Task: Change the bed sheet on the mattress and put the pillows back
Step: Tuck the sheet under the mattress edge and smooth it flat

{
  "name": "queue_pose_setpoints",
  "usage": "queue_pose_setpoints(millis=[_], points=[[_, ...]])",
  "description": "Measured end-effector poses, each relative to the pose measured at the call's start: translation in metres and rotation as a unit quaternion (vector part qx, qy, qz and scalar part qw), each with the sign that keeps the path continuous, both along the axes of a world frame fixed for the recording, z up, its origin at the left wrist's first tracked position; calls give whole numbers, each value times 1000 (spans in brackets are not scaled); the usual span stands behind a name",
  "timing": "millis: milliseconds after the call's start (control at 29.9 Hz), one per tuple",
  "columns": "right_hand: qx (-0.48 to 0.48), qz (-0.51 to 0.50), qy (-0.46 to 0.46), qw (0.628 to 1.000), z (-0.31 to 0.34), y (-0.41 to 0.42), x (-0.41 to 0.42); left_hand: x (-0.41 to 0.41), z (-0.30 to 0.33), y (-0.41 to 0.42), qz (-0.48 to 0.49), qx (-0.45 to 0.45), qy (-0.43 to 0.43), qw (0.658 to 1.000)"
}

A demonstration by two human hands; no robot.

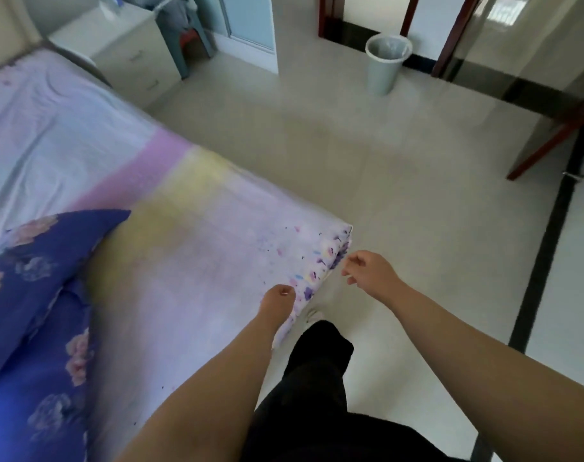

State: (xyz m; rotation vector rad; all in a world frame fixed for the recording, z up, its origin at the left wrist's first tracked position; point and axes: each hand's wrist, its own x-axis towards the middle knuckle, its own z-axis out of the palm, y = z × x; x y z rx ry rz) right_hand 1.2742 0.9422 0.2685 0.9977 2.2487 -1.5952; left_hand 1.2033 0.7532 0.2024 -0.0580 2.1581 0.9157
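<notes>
Here the bed sheet (200, 235) corner lies between both hands (320, 281).

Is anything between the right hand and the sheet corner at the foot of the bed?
Nothing visible. The right hand hovers beside the bed sheet corner with only bare floor under the gap. The left hand is already at the sheet's edge, and the blue floral pillows lie well to the left.
</notes>
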Motion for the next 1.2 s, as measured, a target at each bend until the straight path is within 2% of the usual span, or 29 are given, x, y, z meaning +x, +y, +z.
queue_pose_setpoints(millis=[201,334,535,736,936,1103,1204], points=[[-2,30,-12,999,7,78,-126,-113,7,61,54,-8,-9,998],[-38,39,-9,998,6,119,-207,-182,21,100,90,-20,4,996],[-54,141,-8,989,-8,189,-331,-269,3,155,189,-48,13,981],[-19,245,-13,969,-5,270,-456,-339,-3,222,267,-84,-1,960],[-58,298,-17,953,-6,265,-544,-385,5,255,306,-83,-7,948],[-56,382,-46,921,-16,238,-605,-419,-13,237,397,-83,-57,912],[-48,416,-38,908,-20,211,-668,-464,-24,212,443,-71,-53,892]])
